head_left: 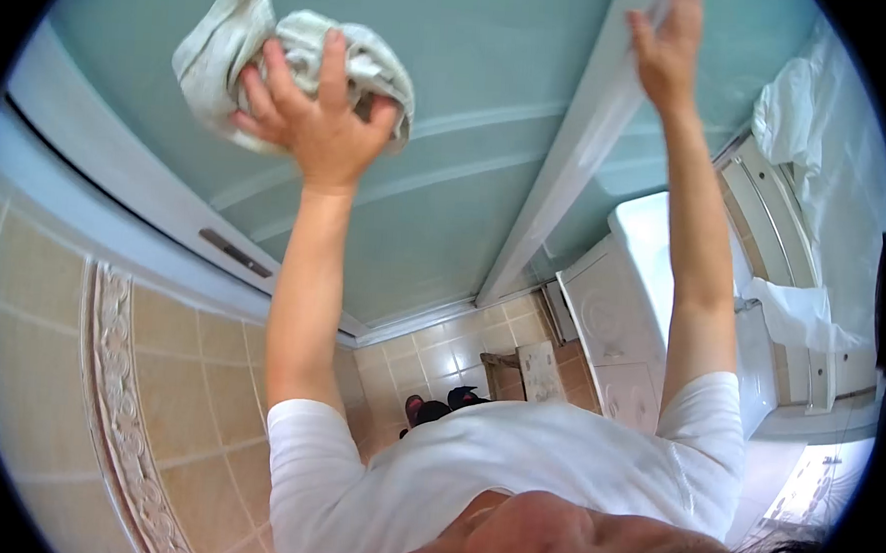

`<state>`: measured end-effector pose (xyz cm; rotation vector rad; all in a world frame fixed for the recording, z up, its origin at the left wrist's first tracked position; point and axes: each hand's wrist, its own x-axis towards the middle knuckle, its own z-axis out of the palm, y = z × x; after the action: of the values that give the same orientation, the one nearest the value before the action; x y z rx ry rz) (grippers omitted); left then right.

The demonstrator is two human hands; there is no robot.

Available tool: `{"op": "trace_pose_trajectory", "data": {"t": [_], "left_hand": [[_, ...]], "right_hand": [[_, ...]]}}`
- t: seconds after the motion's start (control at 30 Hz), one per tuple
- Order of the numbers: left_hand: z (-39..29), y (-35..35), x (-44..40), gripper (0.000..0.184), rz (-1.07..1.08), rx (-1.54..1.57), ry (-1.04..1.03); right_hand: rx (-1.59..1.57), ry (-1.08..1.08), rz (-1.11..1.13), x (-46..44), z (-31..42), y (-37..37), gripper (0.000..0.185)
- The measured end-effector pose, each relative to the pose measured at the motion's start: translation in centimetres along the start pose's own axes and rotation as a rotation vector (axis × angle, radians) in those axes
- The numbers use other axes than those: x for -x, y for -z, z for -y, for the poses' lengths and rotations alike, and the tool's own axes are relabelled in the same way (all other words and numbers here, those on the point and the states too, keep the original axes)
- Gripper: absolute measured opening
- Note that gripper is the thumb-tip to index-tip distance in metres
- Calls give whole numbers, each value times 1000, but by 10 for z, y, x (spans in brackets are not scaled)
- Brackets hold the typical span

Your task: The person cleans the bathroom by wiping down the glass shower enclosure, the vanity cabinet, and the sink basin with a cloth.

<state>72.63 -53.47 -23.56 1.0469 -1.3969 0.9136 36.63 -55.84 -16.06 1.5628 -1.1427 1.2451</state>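
Observation:
My left hand (321,120) presses a crumpled white and grey cloth (214,59) against a pale green glass panel (476,38), fingers spread over the folds and thumb to the right. Raised at the upper right, my right hand (667,53) rests at the white vertical frame bar (581,134) between panels. Its thumb stands apart, its fingertips run out of view at the top edge, and no object shows in it.
A white basin (650,247) tops a white cabinet (615,336) at right. Translucent plastic sheeting (844,167) hangs beyond it. A small stool (540,372) stands on the tiled floor near my feet. A beige tiled wall (173,363) is at left.

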Motion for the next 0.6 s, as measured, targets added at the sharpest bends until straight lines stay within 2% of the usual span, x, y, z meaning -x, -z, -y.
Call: {"op": "trace_pose_trajectory", "data": {"t": [0.17,0.3,0.5,0.6], "left_hand": [[-101,-39,-38,64,47,143,-45],[-162,-83,0,50,113,88,-223],[-181,-110,106,39,148,129,-192],[-168,-107,151,40,231,145,-302]], "right_hand": [[17,-45,-7,21,18,-23,83],[-1,-25,-32,21,23,-19,78],[-26,50,-110,22,20,-22,75],[-44,59,-123,21,22,-22,73]]}}
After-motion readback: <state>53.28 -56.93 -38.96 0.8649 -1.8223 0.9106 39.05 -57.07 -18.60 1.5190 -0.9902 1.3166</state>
